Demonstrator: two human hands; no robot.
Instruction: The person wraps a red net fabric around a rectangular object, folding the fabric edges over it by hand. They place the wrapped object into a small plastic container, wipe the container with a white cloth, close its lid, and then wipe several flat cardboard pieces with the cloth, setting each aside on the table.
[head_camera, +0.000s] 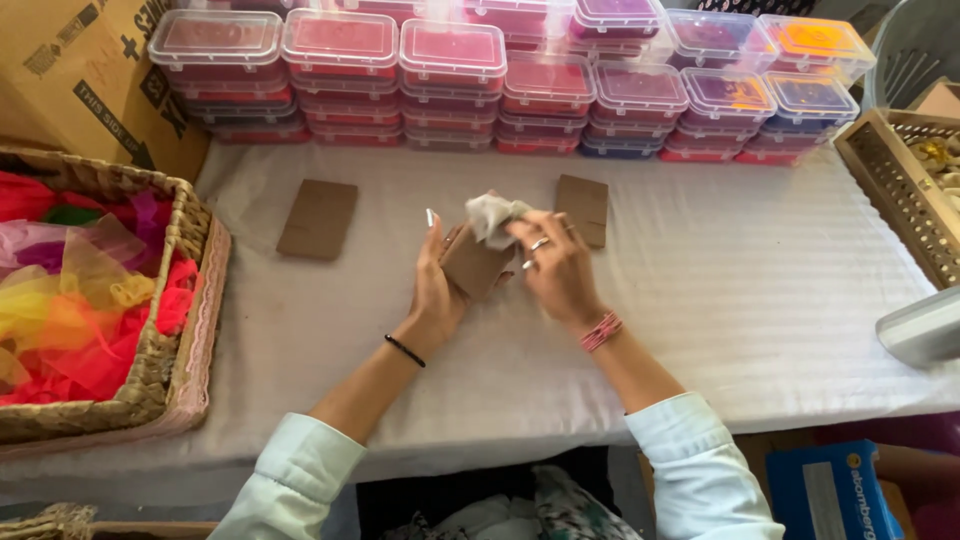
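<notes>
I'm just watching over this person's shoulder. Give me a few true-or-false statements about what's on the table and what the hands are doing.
1. The left hand holds a small brown paper bag. True.
2. The right hand pinches a pale crumpled tissue at the bag's top. True.
3. The wicker basket at the left holds metal tools. False: it holds bright coloured fabric pieces.
4. The stacked plastic boxes sit along the table's far edge. True.
5. Both flat brown bags lying on the white cloth are stacked together. False: they lie apart.
</notes>
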